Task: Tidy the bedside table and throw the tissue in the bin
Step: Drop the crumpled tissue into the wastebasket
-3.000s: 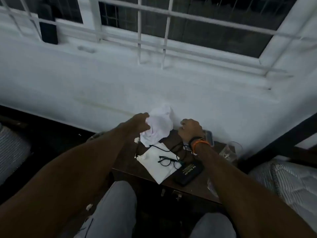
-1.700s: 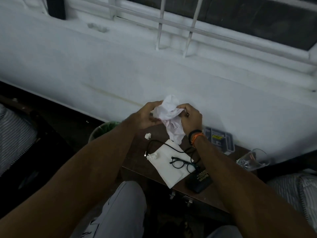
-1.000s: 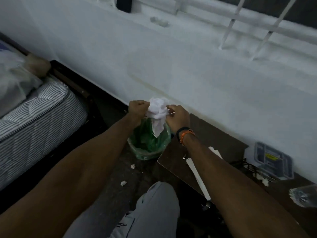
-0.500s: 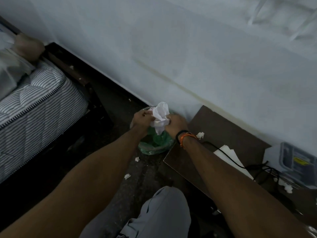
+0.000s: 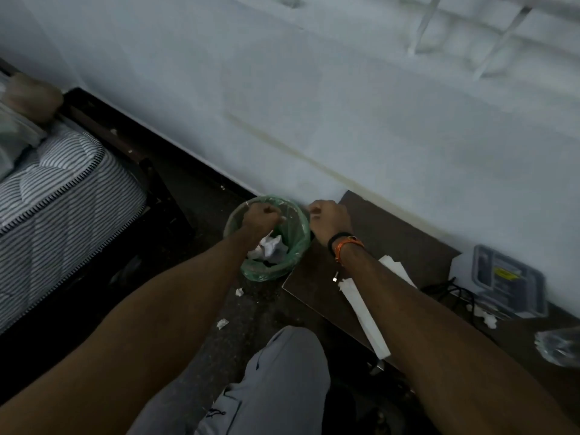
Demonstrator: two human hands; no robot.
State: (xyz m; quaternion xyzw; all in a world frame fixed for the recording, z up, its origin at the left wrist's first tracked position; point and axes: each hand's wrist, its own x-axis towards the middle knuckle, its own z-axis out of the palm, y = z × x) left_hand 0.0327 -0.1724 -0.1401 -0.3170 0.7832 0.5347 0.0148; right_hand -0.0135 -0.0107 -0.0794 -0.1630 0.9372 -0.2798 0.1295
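Note:
A small bin (image 5: 292, 262) lined with a green plastic bag stands on the floor against the wall, left of the brown bedside table (image 5: 386, 237). The crumpled white tissue (image 5: 268, 249) lies inside the bin. My left hand (image 5: 259, 219) hovers over the bin's mouth, fingers curled with nothing in them. My right hand (image 5: 329, 219), with a black and orange wristband, is a loose fist over the table's left corner, beside the bin's rim. A white folded paper (image 5: 365, 312) lies on the table, partly under my right forearm.
A grey plastic box (image 5: 508, 282) and black cable (image 5: 452, 293) sit at the table's right, with a clear glass (image 5: 561, 345) further right. Small tissue scraps (image 5: 222, 323) lie on the dark floor. A striped mattress (image 5: 59, 199) is at left. My knee (image 5: 282, 356) is below.
Both hands carried the tissue from the table left to the bin and let go; the tissue now lies inside the bin and both hands are without it.

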